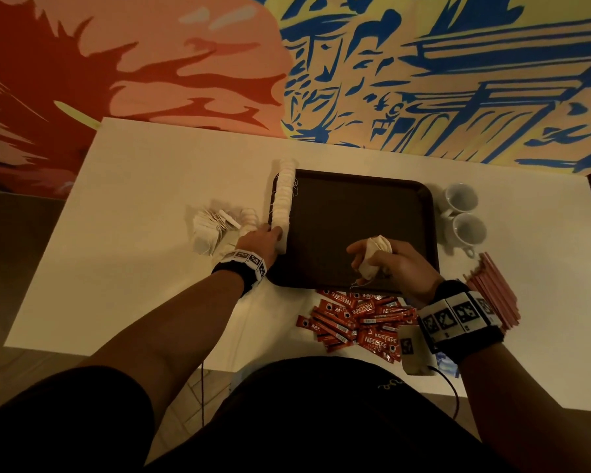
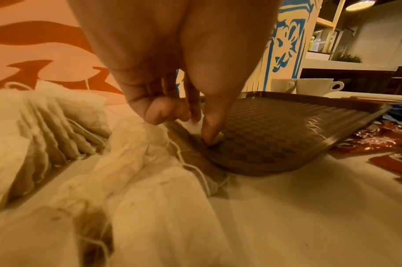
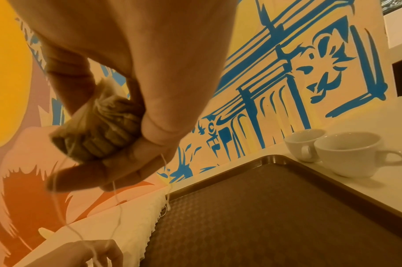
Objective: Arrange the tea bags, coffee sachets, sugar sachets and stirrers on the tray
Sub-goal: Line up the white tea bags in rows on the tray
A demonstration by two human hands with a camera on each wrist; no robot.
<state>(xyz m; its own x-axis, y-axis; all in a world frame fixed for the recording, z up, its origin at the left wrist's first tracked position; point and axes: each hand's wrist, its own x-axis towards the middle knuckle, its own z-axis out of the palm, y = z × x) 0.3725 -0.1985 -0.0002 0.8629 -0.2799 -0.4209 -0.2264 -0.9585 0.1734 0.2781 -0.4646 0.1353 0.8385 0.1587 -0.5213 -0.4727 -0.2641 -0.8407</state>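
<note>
Head view: my left hand (image 1: pixel 263 238) pinches the nearest tea bag of the row (image 1: pixel 284 199) along the tray (image 1: pixel 355 213)'s left edge; my right hand (image 1: pixel 389 264) grips a bundle of tea bags (image 1: pixel 376 250) over the tray.

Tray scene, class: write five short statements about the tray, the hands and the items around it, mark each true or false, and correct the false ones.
1. A row of tea bags lines the left edge of the tray. True.
2. The right hand holds coffee sachets. False: it grips a bunch of tea bags.
3. The coffee sachets lie on the tray. False: they are piled on the table, in front of it.
4. Two white cups stand right of the tray. True.
5. The left hand rests on the cups. False: it touches the near end of the tea bag row.
</note>
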